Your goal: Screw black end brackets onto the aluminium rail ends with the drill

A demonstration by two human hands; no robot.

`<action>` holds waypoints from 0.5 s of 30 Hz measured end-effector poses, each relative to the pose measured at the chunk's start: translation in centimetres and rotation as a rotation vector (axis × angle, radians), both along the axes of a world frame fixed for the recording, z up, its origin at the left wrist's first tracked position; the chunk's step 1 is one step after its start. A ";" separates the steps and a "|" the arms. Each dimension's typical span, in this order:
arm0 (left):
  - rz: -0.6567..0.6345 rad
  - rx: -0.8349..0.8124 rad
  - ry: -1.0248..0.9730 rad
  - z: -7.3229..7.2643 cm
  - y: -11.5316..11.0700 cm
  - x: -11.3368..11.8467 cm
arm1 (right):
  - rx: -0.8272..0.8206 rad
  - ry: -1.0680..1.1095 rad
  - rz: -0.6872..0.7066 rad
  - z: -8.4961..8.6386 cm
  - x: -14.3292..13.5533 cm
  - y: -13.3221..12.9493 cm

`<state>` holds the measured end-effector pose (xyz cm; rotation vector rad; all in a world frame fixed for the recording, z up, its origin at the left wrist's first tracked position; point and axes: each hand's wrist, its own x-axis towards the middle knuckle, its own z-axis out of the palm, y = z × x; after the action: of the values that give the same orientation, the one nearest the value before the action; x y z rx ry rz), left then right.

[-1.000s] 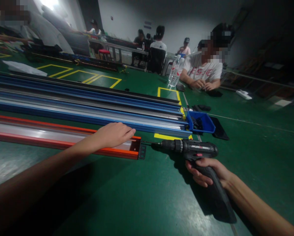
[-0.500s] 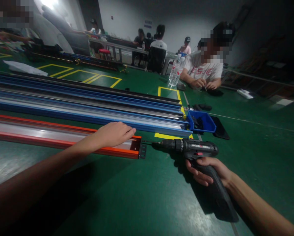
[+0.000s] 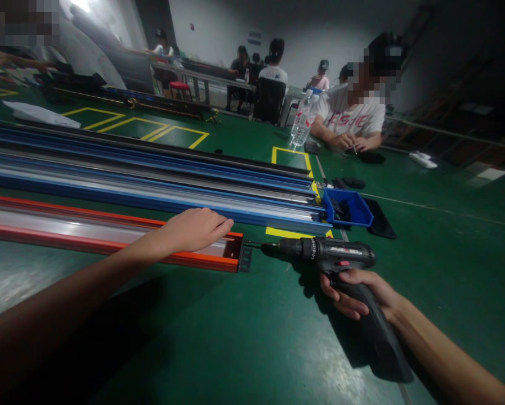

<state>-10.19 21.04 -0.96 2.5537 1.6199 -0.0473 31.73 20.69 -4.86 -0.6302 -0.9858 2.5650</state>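
Note:
My right hand (image 3: 357,292) is wrapped around the handle of a black cordless drill (image 3: 345,256), which points left. The drill's long thin bit (image 3: 260,244) reaches the black end cap (image 3: 245,260) on the orange metal channel (image 3: 108,242). Over the top of that channel, close to its capped end, my left hand (image 3: 195,229) bears down and grips it. Its fingertips curl over the far side and are partly hidden. Whether the bit sits in a screw is too small to tell.
Several long blue and black metal channels (image 3: 171,188) lie behind the orange one. A blue bin (image 3: 362,216) with small dark parts stands at their right ends, beside a dark flat object (image 3: 381,222). Farther back are water bottles (image 3: 303,121) and a seated co-worker (image 3: 349,121).
Almost nothing differs. The drill's handle and my right hand have shifted very slightly right and down, while my left hand keeps its place on the orange channel.

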 end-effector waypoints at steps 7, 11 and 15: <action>-0.014 -0.003 0.033 -0.2 0.1 -0.1 | 0.018 0.009 0.017 0.1 -0.1 0.0; 0.006 0.005 -0.023 -0.2 0.0 0.0 | 0.016 -0.009 0.011 0.0 0.1 0.0; -0.003 0.010 -0.029 -0.1 0.0 0.0 | 0.013 -0.026 0.009 0.1 0.1 -0.1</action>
<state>-10.19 21.05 -1.02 2.5520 1.6094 -0.0029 31.82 20.64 -4.79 -0.6586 -1.0145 2.5621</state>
